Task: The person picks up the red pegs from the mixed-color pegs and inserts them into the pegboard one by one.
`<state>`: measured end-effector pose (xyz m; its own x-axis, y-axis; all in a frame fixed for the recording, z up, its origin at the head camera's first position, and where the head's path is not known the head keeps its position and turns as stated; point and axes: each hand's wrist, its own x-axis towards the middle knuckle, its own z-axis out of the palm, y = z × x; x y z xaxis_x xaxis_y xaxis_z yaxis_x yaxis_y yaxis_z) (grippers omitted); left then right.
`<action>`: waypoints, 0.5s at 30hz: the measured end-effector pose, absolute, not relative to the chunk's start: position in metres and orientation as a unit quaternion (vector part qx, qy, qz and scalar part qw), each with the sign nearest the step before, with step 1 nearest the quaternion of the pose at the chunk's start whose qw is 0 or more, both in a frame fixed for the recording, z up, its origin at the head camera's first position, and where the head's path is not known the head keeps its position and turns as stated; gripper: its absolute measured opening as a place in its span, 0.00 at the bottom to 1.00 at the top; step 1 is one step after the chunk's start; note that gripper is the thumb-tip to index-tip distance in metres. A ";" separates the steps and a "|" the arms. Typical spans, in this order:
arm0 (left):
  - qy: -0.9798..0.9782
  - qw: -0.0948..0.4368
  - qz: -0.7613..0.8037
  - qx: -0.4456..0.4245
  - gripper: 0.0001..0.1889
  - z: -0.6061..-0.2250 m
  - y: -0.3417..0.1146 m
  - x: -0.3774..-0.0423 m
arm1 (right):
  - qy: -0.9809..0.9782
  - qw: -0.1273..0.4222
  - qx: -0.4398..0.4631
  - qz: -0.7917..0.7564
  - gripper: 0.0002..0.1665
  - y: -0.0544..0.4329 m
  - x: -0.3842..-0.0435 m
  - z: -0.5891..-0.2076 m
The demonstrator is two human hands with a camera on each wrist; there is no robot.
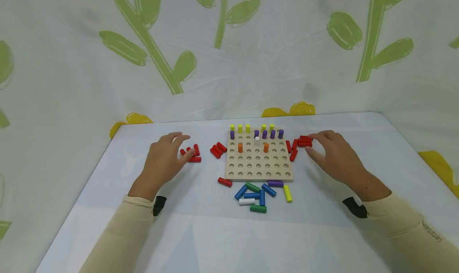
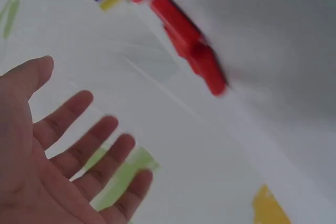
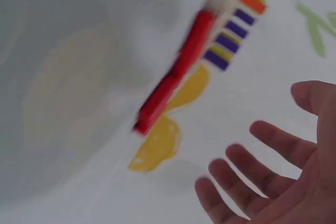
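Observation:
My left hand (image 1: 163,157) hovers at the left beside a small group of red pegs (image 1: 195,160), fingers spread and relaxed. In the left wrist view its palm (image 2: 58,177) shows bare, with red pegs (image 2: 181,24) beyond the fingertips. On the right, my right hand (image 1: 335,157) is held near more red pegs (image 1: 305,144); the right wrist view shows its fingers (image 3: 260,171) apart and holding nothing. Between the hands lies a wooden pegboard (image 1: 258,165) with rows of holes. Yellow pegs (image 1: 248,128), purple pegs (image 1: 273,134), two orange pegs (image 1: 240,147) and a white peg (image 1: 257,141) stand in it.
In front of the board lie loose blue pegs (image 1: 262,197), green pegs (image 1: 258,209), a white peg (image 1: 246,201), a purple peg (image 1: 275,183), a yellow peg (image 1: 288,193) and a red peg (image 1: 224,181). A leaf-patterned curtain (image 1: 272,65) hangs behind the white table (image 1: 215,241).

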<state>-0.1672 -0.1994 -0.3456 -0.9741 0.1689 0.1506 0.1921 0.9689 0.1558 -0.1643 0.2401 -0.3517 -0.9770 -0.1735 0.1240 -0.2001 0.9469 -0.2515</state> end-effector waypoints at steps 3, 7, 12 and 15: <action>-0.982 0.094 -0.107 -0.125 0.22 -0.342 -0.181 -0.163 | -0.975 0.041 0.096 0.198 0.25 0.227 -0.158 -0.349; -0.971 0.105 -0.127 -0.173 0.15 -0.340 -0.160 -0.158 | -0.965 0.016 0.112 0.235 0.22 0.214 -0.153 -0.351; -0.962 0.056 -0.142 -0.227 0.13 -0.342 -0.139 -0.151 | -0.961 -0.022 0.125 0.247 0.22 0.207 -0.150 -0.358; -0.960 0.004 -0.144 -0.238 0.14 -0.343 -0.131 -0.146 | -0.959 -0.045 0.131 0.246 0.24 0.206 -0.150 -0.362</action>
<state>-0.1464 -0.1305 -0.3434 -0.8863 0.4568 0.0761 0.4591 0.8448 0.2750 -0.1503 0.2058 -0.3618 -0.9619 -0.2726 -0.0215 -0.2287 0.8450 -0.4835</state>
